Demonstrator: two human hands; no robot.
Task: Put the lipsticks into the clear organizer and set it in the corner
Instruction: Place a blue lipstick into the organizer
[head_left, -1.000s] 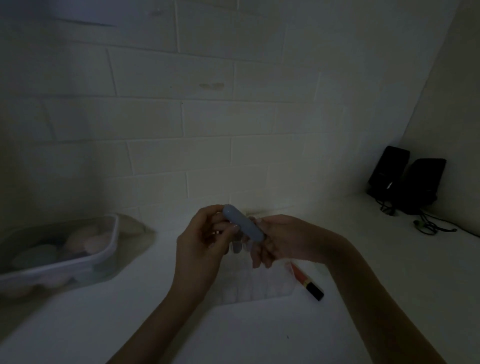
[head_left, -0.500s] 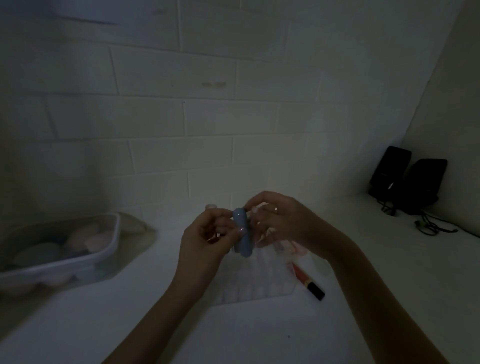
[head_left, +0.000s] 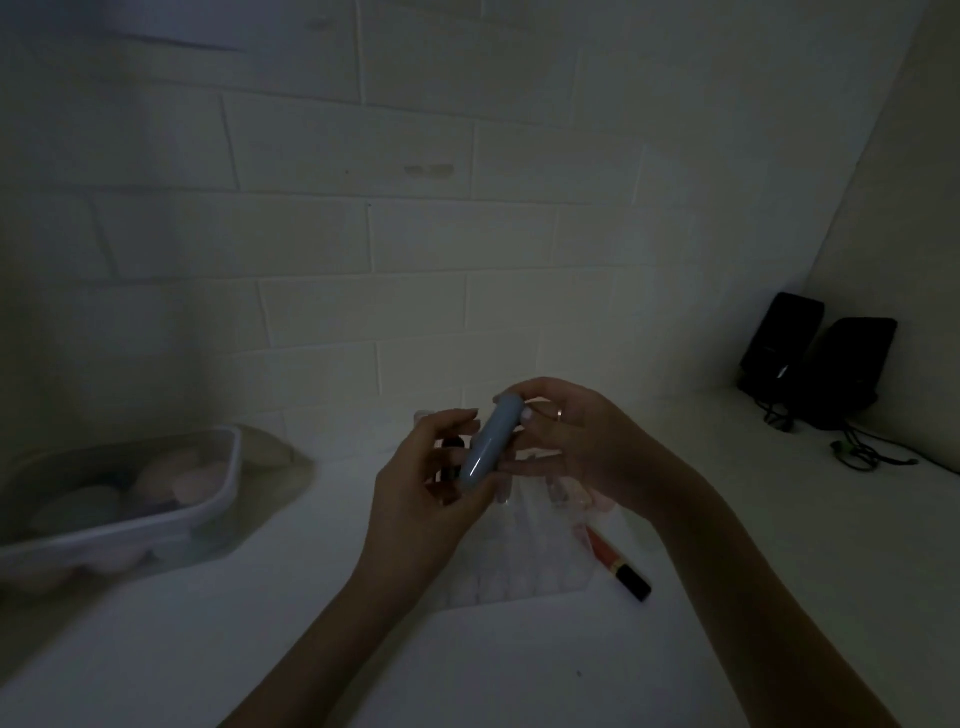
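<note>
- Pale blue and rounded at both ends, a glossy plastic lipstick tube (head_left: 490, 447) sits tilted in the head view, held above the clear plastic organizer (head_left: 524, 566) with its rows of small compartments, which rests on the white countertop (head_left: 519, 670).
- Left hand (head_left: 431, 499) curls its thumb and fingertips around the tube's lower end.
- Right hand (head_left: 582, 447), with a ring on one finger, pinches the tube's upper end with curled fingers.
- Just right of the organizer, an orange-pink lip gloss tube with a black cap (head_left: 618, 562) lies flat on the counter.
- Far left, a translucent plastic tub (head_left: 208, 514) holds soft rounded pastel items, too dim to identify.
- Two black speakers (head_left: 815, 358) with tangled cables stand in the right corner, against the white brick wall (head_left: 415, 234).
</note>
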